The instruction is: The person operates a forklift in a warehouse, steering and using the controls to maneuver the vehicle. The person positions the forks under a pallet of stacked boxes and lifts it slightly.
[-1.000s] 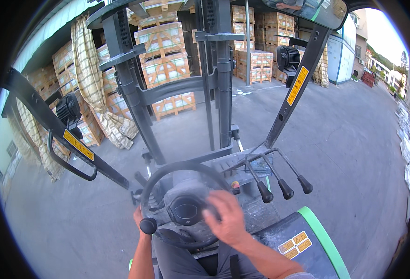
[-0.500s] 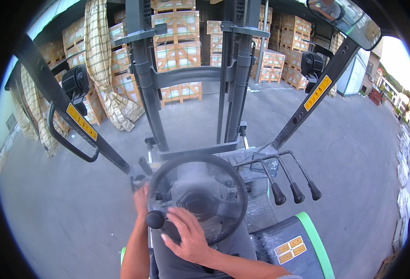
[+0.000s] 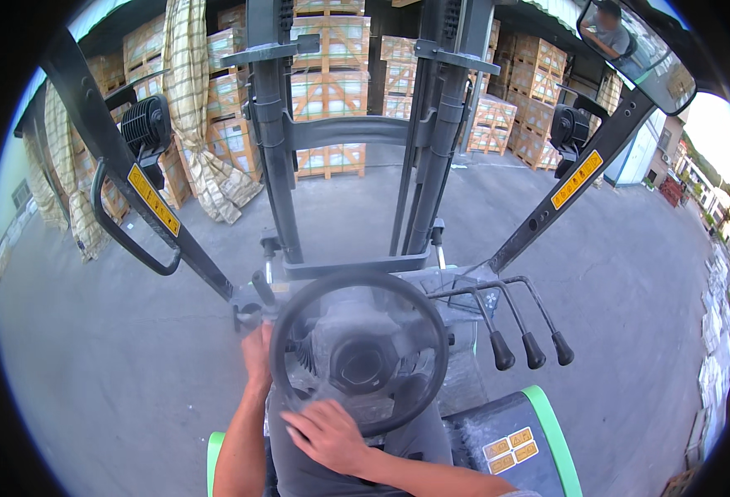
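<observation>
The black steering wheel (image 3: 441,356) of a forklift stands before me, its hub (image 3: 363,364) in the middle. My right hand (image 3: 327,435) lies over the near left part of the rim, palm down and fingers stretched toward the left. Whatever is under the palm is hidden, and the wheel's round knob does not show. To the left of the wheel, my left hand (image 3: 257,358) reaches forward beside the rim, close below a short dark lever (image 3: 262,287) and a small bracket (image 3: 247,317). Its fingertips are hidden, so its grip cannot be made out.
Three black-knobbed levers (image 3: 534,350) stand right of the wheel. Ahead rises the mast (image 3: 269,157), with wooden crates (image 3: 329,91) stacked beyond it and a checked curtain (image 3: 184,91) at left. Roof posts (image 3: 576,178) frame both sides. A mirror (image 3: 646,58) hangs upper right.
The wheel's knob, visible at the left rim before, no longer shows. My right hand has moved down slightly along the wheel. My left hand stays beside the rim. The view has shifted slightly.
</observation>
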`<action>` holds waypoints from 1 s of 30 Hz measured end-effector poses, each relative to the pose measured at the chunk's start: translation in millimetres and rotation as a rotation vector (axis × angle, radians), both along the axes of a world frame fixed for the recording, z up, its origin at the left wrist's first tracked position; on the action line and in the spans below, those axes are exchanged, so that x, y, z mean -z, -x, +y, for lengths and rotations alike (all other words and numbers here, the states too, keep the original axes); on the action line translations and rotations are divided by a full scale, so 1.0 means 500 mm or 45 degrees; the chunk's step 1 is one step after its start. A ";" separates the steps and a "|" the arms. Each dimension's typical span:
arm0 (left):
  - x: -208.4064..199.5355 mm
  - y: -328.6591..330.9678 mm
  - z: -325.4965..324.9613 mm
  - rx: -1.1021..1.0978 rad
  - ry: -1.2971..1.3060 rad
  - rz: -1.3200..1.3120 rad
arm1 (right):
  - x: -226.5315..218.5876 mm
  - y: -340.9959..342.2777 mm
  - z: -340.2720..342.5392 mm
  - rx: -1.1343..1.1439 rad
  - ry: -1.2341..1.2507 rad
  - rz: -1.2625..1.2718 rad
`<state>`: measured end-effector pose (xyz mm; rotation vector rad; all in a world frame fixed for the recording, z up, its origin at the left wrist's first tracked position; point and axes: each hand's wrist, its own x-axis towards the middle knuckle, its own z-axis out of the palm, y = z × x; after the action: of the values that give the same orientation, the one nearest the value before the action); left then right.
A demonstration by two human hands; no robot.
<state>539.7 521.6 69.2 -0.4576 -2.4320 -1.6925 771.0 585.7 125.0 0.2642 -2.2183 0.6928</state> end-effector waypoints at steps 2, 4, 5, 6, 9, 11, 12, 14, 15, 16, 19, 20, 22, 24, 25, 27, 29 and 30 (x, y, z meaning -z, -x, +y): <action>-0.008 -0.009 -0.001 -0.009 -0.021 -0.022 | 0.017 -0.068 0.037 0.088 0.013 0.037; -0.010 -0.010 0.003 -0.019 -0.024 -0.064 | 0.026 -0.124 0.094 0.261 0.020 0.075; -0.006 -0.009 0.006 -0.031 -0.047 -0.098 | 0.027 -0.142 0.131 0.329 0.064 0.101; -0.001 -0.007 0.008 -0.030 -0.029 -0.070 | 0.024 -0.151 0.161 0.469 0.078 0.130; 0.014 0.005 0.014 -0.068 0.033 -0.050 | -0.010 -0.114 0.247 0.747 0.280 0.184; 0.022 0.005 0.018 -0.112 0.078 0.072 | -0.062 -0.041 0.297 0.862 0.296 0.256; 0.024 0.005 0.021 -0.146 0.103 0.049 | -0.091 -0.004 0.309 0.826 0.305 0.297; 0.021 -0.001 0.026 -0.138 0.088 0.091 | -0.147 0.077 0.309 0.741 0.312 0.335; 0.017 -0.004 0.027 -0.159 0.124 0.148 | -0.169 0.116 0.298 0.700 0.313 0.331; 0.013 -0.008 0.029 -0.189 0.160 0.187 | -0.185 0.148 0.281 0.652 0.313 0.335; 0.001 -0.017 0.030 -0.223 0.207 0.234 | -0.202 0.211 0.214 0.515 0.300 0.268; -0.004 -0.021 0.030 -0.222 0.168 0.162 | -0.202 0.221 0.194 0.494 0.262 0.249; -0.010 -0.027 0.024 -0.152 0.125 0.077 | -0.198 0.234 0.159 0.404 0.223 0.235; -0.015 -0.035 0.021 -0.167 0.109 0.056 | -0.193 0.239 0.134 0.364 0.113 0.207; -0.018 -0.038 0.023 -0.162 0.107 0.049 | -0.187 0.240 0.121 0.336 0.094 0.190; -0.020 -0.042 0.026 -0.176 0.135 0.029 | -0.170 0.237 0.096 0.273 0.048 0.189; -0.018 -0.043 0.027 -0.161 0.182 0.047 | -0.141 0.224 0.065 0.189 0.002 0.180; -0.014 -0.043 0.028 -0.154 0.188 0.041 | -0.119 0.209 0.047 0.147 -0.008 0.140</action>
<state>561.3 535.3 76.4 -0.3442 -2.5164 -1.4547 666.7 609.2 184.4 0.1715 -2.1132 0.5949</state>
